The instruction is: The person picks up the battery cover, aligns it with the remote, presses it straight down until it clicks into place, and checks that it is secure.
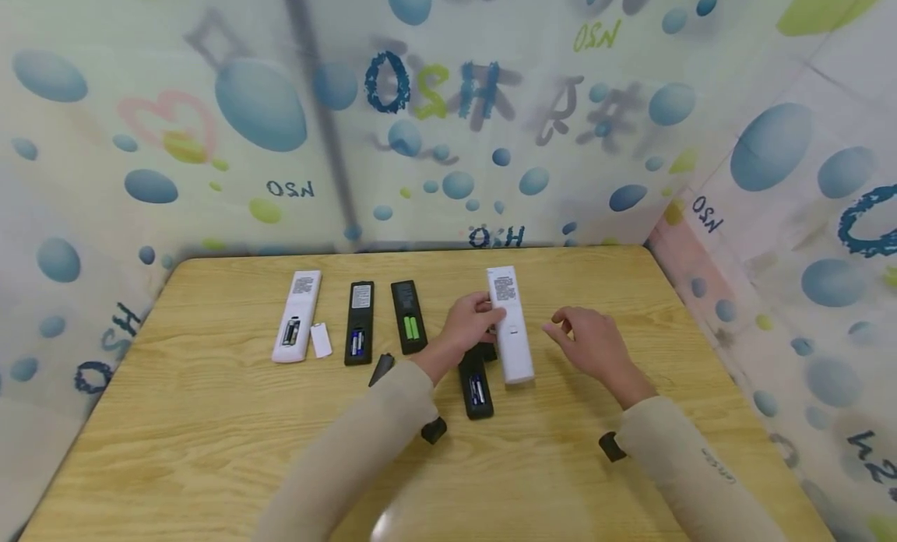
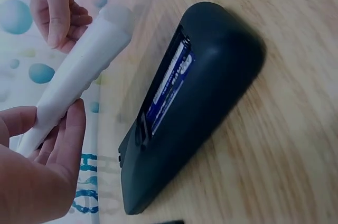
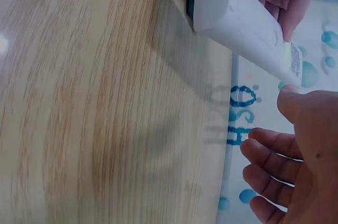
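My left hand (image 1: 468, 322) grips a white remote control (image 1: 514, 339) by its side, thumb on the back and fingers underneath. The remote's labelled back faces up and its battery cover is on. In the left wrist view the remote is raised off the table. My right hand (image 1: 592, 347) is to the right of the remote, apart from it, fingers loosely bent with nothing in them. Beneath the left hand lies a black remote control (image 2: 211, 76), its battery compartment uncovered with blue batteries (image 2: 168, 89) inside.
Further left lie a white remote (image 1: 297, 316) beside its loose cover (image 1: 321, 340), a black remote (image 1: 360, 320) with blue batteries, and another (image 1: 406, 312) with green ones. Small black pieces (image 1: 381, 368) lie about the wooden table (image 1: 175, 448). A patterned wall (image 1: 434, 176) stands behind it.
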Demonstrator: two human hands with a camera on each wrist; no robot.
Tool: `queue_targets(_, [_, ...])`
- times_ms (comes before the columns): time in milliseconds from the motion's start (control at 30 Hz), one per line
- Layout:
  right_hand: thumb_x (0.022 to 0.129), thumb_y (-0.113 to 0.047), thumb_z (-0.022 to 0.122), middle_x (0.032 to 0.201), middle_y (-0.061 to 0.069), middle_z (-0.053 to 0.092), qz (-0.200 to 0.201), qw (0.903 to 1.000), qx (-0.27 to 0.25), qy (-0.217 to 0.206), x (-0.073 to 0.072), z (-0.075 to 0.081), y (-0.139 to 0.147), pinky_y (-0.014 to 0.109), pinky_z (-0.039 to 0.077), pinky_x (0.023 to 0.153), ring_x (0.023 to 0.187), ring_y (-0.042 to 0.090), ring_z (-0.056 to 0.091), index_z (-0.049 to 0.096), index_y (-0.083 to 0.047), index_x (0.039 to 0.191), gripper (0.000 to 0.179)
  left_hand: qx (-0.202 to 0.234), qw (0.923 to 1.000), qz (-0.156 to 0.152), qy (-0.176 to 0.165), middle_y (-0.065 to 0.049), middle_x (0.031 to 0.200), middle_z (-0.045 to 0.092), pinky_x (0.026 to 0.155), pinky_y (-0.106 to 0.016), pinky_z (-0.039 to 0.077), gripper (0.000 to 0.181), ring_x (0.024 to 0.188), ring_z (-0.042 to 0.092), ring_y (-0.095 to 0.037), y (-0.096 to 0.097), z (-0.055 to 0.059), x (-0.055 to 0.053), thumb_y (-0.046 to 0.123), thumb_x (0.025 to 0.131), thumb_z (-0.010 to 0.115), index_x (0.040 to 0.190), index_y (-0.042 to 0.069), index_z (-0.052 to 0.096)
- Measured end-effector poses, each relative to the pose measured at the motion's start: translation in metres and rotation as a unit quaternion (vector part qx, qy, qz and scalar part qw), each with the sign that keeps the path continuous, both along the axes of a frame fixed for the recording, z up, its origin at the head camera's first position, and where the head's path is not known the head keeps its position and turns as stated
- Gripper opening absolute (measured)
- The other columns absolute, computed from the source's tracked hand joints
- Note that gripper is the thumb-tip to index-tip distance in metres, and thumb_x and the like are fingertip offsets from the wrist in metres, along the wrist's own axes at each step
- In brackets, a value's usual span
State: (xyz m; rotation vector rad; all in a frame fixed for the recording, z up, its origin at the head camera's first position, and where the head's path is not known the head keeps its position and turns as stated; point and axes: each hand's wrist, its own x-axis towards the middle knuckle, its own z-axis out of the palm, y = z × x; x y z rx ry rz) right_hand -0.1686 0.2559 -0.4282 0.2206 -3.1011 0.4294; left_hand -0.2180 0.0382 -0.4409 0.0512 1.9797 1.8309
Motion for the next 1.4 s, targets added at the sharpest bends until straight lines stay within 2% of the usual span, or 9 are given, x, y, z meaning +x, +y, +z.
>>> queue_targets(267, [0.099, -0.044, 0.052, 0.096, 0.008, 0.07, -0.01, 0.9999, 0.0, 0.0, -0.001, -0.001, 0.011, 0.056, 0.043, 0.086, 0.089, 0.028, 0.064, 0.067, -0.007, 0.114, 0.042, -0.011, 0.9999, 0.01, 0.004, -0.011, 0.117, 0.066, 0.079, -0.036, 0.059, 0.044, 0.096, 0.069, -0.021, 0.016, -0.008, -0.007, 0.021, 0.097, 0.062, 0.137, 0.008, 0.053])
queue_targets(600, [0.1, -0.043, 0.052, 0.094, 0.006, 0.069, -0.013, 0.9999, 0.004, -0.003, 0.0, -0.005, 0.013, 0.055, 0.045, 0.082, 0.084, 0.025, 0.062, 0.067, -0.008, 0.111, 0.04, -0.059, 0.998, 0.001, -0.021, -0.011, 0.117, 0.066, 0.076, -0.033, 0.06, 0.045, 0.088, 0.069, -0.017, 0.041, -0.012, -0.004, 0.023, 0.096, 0.064, 0.136, 0.006, 0.054])
queue_targets(800, [0.099, -0.043, 0.052, 0.092, 0.006, 0.069, -0.011, 0.9999, 0.009, 0.005, 0.001, -0.007, 0.015, 0.05, 0.047, 0.078, 0.081, 0.024, 0.062, 0.068, -0.008, 0.11, 0.04, -0.089, 0.9955, 0.007, -0.032, -0.012, 0.111, 0.068, 0.074, -0.03, 0.059, 0.037, 0.087, 0.068, -0.017, 0.046, -0.015, -0.006, 0.021, 0.096, 0.063, 0.128, 0.004, 0.058])
queue_targets(1033, [0.099, -0.043, 0.052, 0.094, 0.006, 0.07, -0.018, 0.9998, 0.003, -0.008, 0.002, -0.009, 0.016, 0.052, 0.045, 0.081, 0.086, 0.025, 0.062, 0.068, -0.008, 0.112, 0.04, -0.119, 0.9919, 0.01, -0.042, -0.016, 0.119, 0.066, 0.074, -0.03, 0.06, 0.04, 0.094, 0.07, -0.022, 0.047, -0.014, -0.006, 0.018, 0.093, 0.067, 0.128, 0.002, 0.058])
queue_targets(1200, [0.1, -0.043, 0.052, 0.096, 0.006, 0.07, -0.018, 0.9997, 0.003, -0.017, 0.003, -0.01, 0.014, 0.053, 0.044, 0.082, 0.089, 0.026, 0.063, 0.067, -0.008, 0.113, 0.041, -0.165, 0.9861, 0.014, -0.019, -0.014, 0.114, 0.067, 0.068, -0.028, 0.059, 0.038, 0.088, 0.07, -0.021, 0.05, -0.012, -0.006, 0.017, 0.09, 0.07, 0.124, 0.003, 0.059])
queue_targets(1400, [0.099, -0.042, 0.052, 0.095, 0.006, 0.07, -0.014, 0.9998, 0.005, -0.013, 0.003, -0.009, 0.013, 0.053, 0.045, 0.082, 0.087, 0.026, 0.064, 0.068, -0.008, 0.112, 0.039, -0.242, 0.9701, -0.001, 0.018, -0.013, 0.111, 0.068, 0.064, -0.026, 0.057, 0.036, 0.085, 0.068, -0.019, 0.048, -0.008, -0.008, 0.016, 0.089, 0.072, 0.12, 0.002, 0.061])
